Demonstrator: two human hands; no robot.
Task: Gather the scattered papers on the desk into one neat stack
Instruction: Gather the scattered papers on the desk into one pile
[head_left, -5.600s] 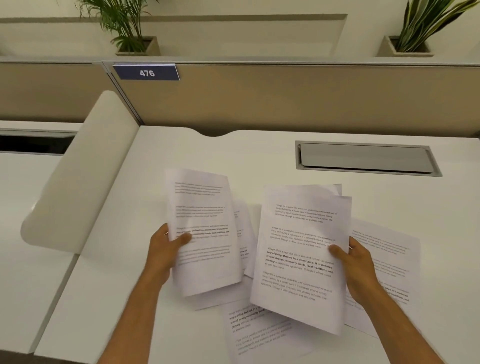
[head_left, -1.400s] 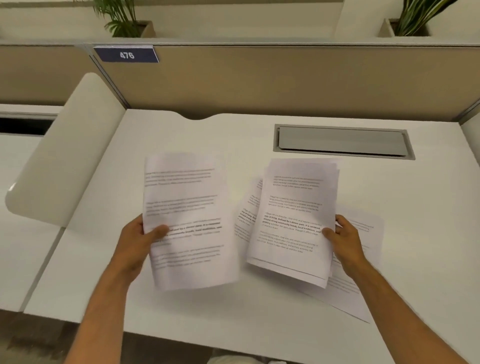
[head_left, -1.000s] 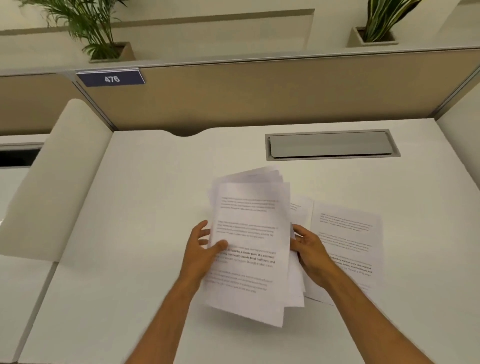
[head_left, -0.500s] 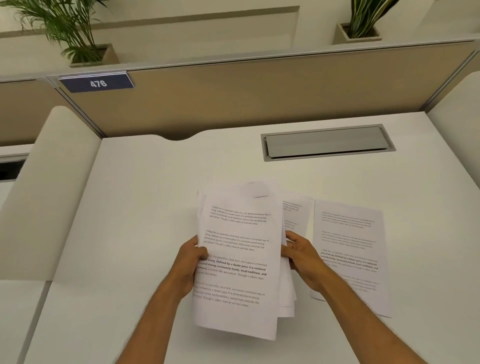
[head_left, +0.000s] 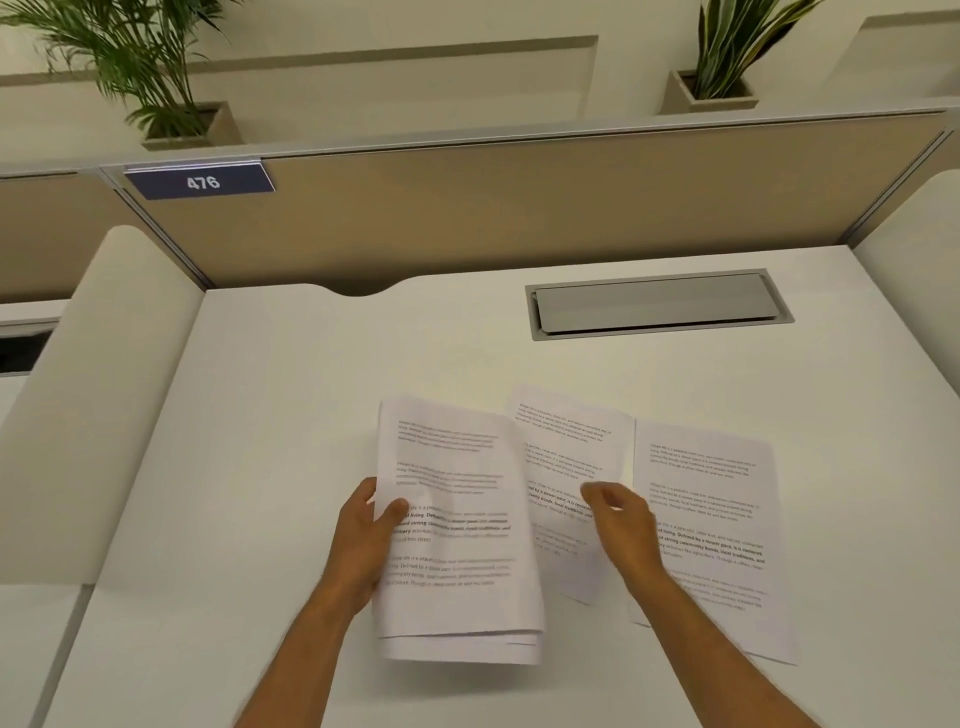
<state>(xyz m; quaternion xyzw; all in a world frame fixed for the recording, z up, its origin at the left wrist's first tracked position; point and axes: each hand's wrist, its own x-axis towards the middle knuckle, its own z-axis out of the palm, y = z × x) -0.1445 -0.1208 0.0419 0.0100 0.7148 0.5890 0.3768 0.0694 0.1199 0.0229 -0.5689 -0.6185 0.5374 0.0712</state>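
Currently, stack of papers (head_left: 457, 535) is pinched at its left edge by left hand (head_left: 363, 540), thumb on top. Right hand (head_left: 621, 525) is held loosely curled, empty, over middle sheet (head_left: 566, 467). Right sheet (head_left: 711, 530) lies flat on desk (head_left: 291, 415), beside it. Cable tray (head_left: 657, 304) sits far right, well apart.

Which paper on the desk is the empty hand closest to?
The middle sheet, lying tilted just right of the held stack. The right hand hovers over it; the far-right sheet lies straighter, beyond the hand.
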